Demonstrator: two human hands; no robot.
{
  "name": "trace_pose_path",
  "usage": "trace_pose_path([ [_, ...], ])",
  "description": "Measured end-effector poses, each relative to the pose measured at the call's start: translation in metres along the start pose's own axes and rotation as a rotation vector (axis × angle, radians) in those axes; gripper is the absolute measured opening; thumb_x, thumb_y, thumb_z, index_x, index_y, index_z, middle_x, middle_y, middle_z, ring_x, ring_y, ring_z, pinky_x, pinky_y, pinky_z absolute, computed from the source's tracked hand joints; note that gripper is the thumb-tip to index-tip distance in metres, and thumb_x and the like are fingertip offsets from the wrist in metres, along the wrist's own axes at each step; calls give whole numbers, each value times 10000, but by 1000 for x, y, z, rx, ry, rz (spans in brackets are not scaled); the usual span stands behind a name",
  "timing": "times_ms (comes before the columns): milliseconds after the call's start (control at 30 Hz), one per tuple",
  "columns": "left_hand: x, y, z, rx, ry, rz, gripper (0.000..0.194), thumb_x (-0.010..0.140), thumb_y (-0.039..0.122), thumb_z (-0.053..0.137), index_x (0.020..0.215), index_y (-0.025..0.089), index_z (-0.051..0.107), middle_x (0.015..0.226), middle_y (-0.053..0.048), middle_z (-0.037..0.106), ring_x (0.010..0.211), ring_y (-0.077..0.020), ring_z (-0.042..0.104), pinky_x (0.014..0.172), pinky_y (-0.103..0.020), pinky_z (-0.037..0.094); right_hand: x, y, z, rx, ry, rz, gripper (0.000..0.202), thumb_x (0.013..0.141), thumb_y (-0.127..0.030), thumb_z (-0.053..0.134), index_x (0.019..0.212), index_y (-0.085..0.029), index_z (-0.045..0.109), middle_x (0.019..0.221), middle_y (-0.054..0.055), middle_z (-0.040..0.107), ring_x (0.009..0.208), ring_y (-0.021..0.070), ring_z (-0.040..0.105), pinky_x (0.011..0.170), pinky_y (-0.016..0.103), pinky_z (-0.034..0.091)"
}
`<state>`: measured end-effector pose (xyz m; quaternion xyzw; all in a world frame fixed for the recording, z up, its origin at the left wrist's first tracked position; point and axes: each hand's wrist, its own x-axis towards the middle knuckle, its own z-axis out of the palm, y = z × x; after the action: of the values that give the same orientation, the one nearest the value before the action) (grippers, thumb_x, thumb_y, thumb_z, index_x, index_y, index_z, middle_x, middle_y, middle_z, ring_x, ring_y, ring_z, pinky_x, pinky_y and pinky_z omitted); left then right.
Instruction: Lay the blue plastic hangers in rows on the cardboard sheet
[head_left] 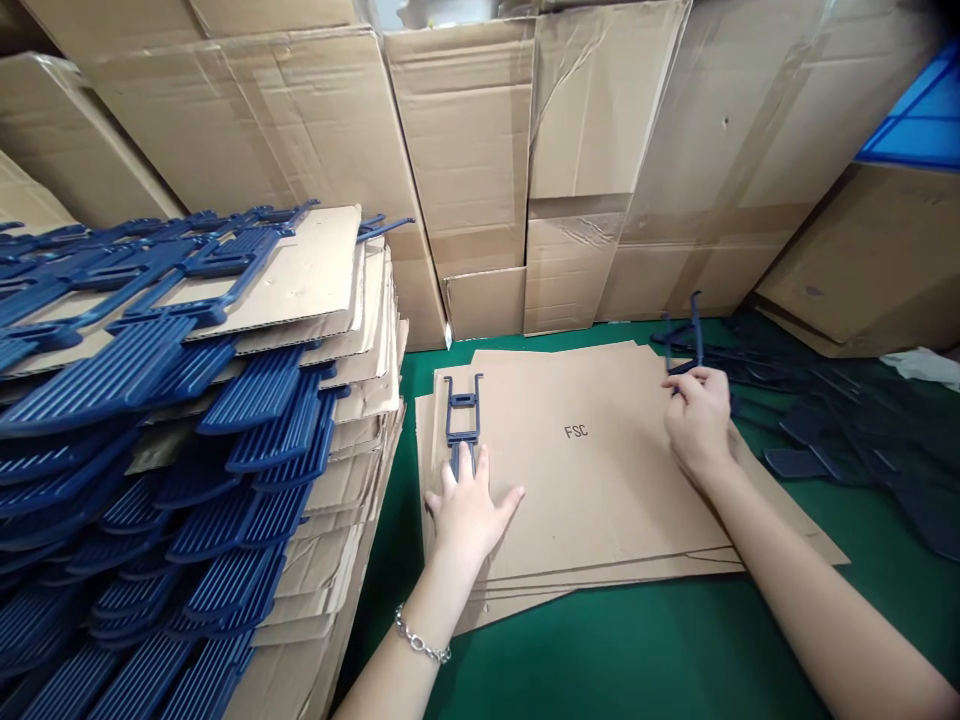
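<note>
A dark blue plastic frame part (pixel 463 410) lies along the left edge of the top cardboard sheet (pixel 600 500), which is printed "FSC". My left hand (pixel 466 510) rests flat with spread fingers over the lower end of this part, hiding some of it. At the sheet's right edge, my right hand (pixel 699 420) pinches another blue plastic frame part (pixel 697 335), held tilted up with its prongs above the fingers. The lower end of that second part is hidden by the hand.
On the left stands a tall stack of cardboard sheets (pixel 352 480) layered with blue ribbed plastic parts (pixel 262 390). A loose heap of dark plastic parts (pixel 832 430) lies at the right on the green table (pixel 645 650). Large cardboard boxes (pixel 465 150) wall off the back.
</note>
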<state>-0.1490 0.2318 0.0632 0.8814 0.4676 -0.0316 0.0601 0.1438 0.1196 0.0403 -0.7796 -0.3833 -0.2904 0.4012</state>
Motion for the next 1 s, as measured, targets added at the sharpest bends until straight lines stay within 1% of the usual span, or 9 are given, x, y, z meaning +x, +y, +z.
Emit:
trace_pose_path([
  [67, -3, 3, -1, 19, -23, 5, 762, 760, 670, 217, 1386, 240, 154, 1427, -61, 101, 1214, -346, 189, 840, -603, 299, -18, -39, 3, 170, -89, 96, 225, 739, -132, 359, 774, -135, 581, 886, 80, 441, 835, 154, 457, 785, 279, 388],
  [200, -6, 4, -3, 66, -17, 27, 675, 801, 607, 222, 1369, 242, 231, 1417, -83, 135, 1192, -340, 235, 826, -575, 336, -55, -100, 12, 481, -396, 205, 217, 793, -146, 341, 764, -155, 556, 883, 54, 486, 857, 131, 487, 812, 264, 388],
  [300, -7, 3, -3, 79, 23, 35, 546, 847, 479, 226, 1321, 230, 334, 1416, -73, 145, 1196, -320, 255, 818, -545, 371, -72, -122, 12, 482, -598, 40, 220, 793, -142, 353, 861, -148, 562, 972, 66, 494, 907, 132, 483, 825, 268, 393],
  [400, -3, 2, -2, 85, 12, 15, 512, 870, 340, 191, 1351, 188, 274, 1422, -51, 123, 1239, -292, 234, 893, -595, 302, -77, -130, 5, 279, -701, -193, 279, 823, -184, 349, 1017, -169, 549, 1140, 67, 462, 1052, 171, 425, 899, 353, 344],
  [467, 3, 1, 1, 117, 14, 14, 518, 872, 265, 161, 1373, 147, 217, 1421, -51, 107, 1274, -276, 197, 968, -612, 184, -77, -130, 0, 177, -741, -261, 313, 829, -216, 347, 1076, -184, 536, 1202, 59, 437, 1128, 195, 373, 953, 427, 277],
  [533, 9, -1, 5, 150, 18, 32, 520, 871, 222, 154, 1377, 108, 197, 1417, -69, 109, 1291, -272, 172, 1023, -566, 122, -76, -129, -3, 152, -781, -303, 366, 811, -229, 357, 1136, -168, 515, 1250, 66, 406, 1174, 203, 335, 991, 452, 229],
  [667, 18, -8, 11, 159, 25, 77, 517, 866, 169, 147, 1373, 86, 198, 1410, -86, 119, 1296, -266, 158, 1057, -483, 156, -73, -131, -2, 136, -856, -363, 437, 805, -219, 337, 1213, -136, 473, 1318, 66, 340, 1220, 198, 296, 1013, 428, 232],
  [800, 22, -12, 14, 167, 41, 118, 533, 836, 83, 132, 1364, 66, 209, 1402, -104, 129, 1308, -229, 122, 1075, -445, 128, -70, -141, 4, 143, -938, -361, 428, 833, -201, 298, 1226, -155, 461, 1337, 48, 317, 1226, 209, 293, 996, 476, 236],
  [1000, 28, -14, 12, 167, 32, 130, 534, 819, 63, 193, 1351, 52, 238, 1386, -131, 147, 1293, -244, 154, 1059, -404, 218, -65, -161, 21, 116, -908, -362, 426, 848, -214, 289, 1227, -130, 465, 1337, 77, 314, 1172, 236, 346, 961, 476, 272],
])
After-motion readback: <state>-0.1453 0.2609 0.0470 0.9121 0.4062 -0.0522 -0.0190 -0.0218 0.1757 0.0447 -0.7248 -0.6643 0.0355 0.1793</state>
